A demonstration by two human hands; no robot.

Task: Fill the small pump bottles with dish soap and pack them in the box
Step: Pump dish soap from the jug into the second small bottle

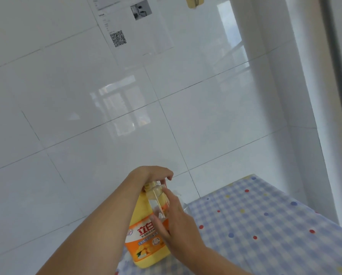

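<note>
A big yellow dish soap bottle with an orange label stands on the checked tablecloth near the wall. My left hand rests on top of its pump head, fingers curled over it. My right hand grips a small clear bottle, held tilted with its open mouth up against the pump's spout. The small bottle looks almost empty. The box is out of view.
The table has a blue-and-white checked cloth with coloured dots and runs to the right. White glossy wall tiles fill the view behind. A paper notice and a hook hang on the wall.
</note>
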